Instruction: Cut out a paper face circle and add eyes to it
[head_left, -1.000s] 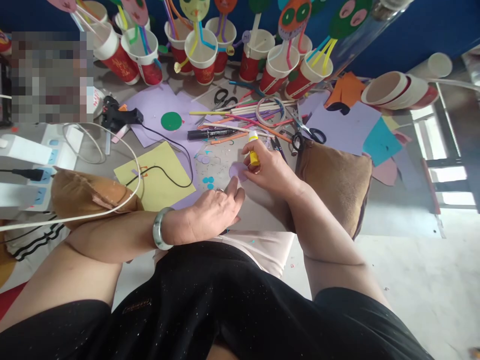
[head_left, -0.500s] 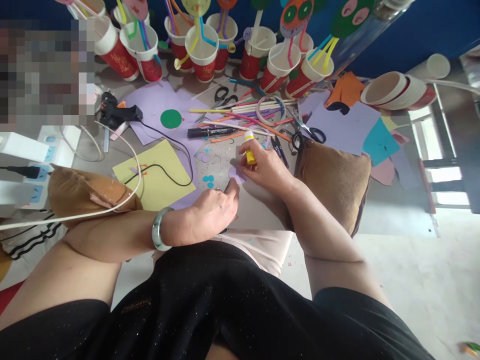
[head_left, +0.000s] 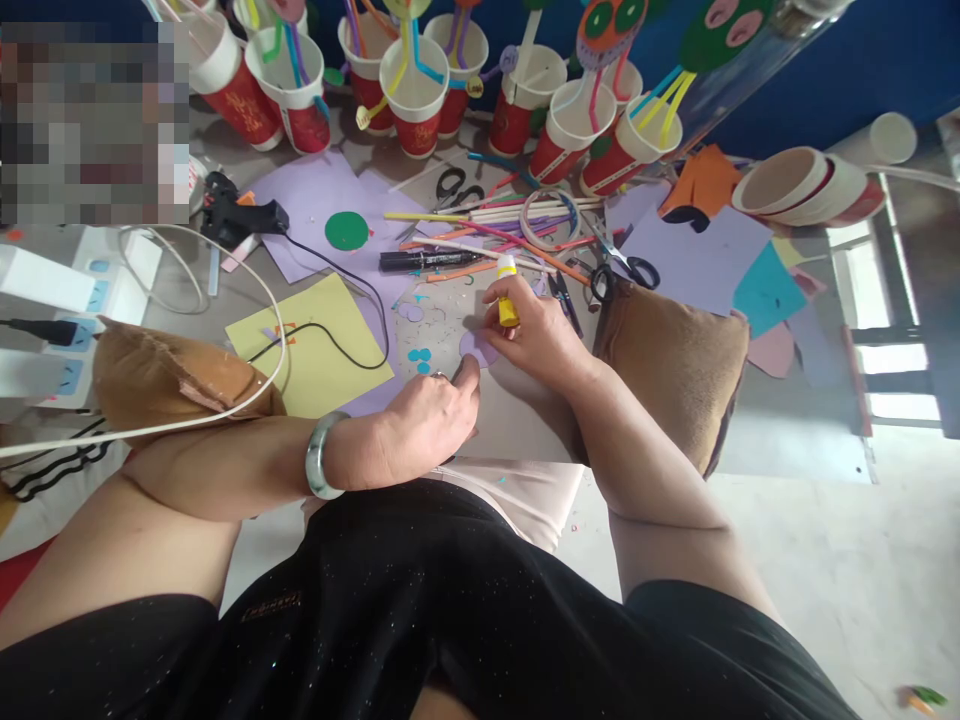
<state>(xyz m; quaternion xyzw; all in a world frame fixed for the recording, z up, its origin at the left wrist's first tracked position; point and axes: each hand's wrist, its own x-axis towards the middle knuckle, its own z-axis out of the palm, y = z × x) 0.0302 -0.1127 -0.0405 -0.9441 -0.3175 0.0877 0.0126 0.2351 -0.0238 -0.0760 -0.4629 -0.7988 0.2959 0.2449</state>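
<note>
My right hand (head_left: 546,335) is closed around a small yellow tube with a white top, which looks like a glue stick (head_left: 508,305). Its lower fingers come down at the edge of a round purple paper circle (head_left: 477,347) on the table. From the near side, my left hand (head_left: 427,420) pinches that circle's edge with bent fingers; the fingertips are partly hidden. Left of the circle lie small blue paper dots (head_left: 420,358) and small purple paper dots (head_left: 410,313). A black marker (head_left: 427,260) lies just beyond them.
Paper cups (head_left: 415,95) with straw figures line the back. Straws, a tape roll (head_left: 550,218) and scissors (head_left: 630,262) lie before them. Brown cushions (head_left: 675,370) flank my arms. A glue gun (head_left: 240,215) and its cord rest at left, near yellow paper (head_left: 315,345) and a green circle (head_left: 346,231).
The whole view has shifted slightly. Both hands keep nearly the same places and grips, with the yellow tube still in the right hand and the purple circle under the left fingers.
</note>
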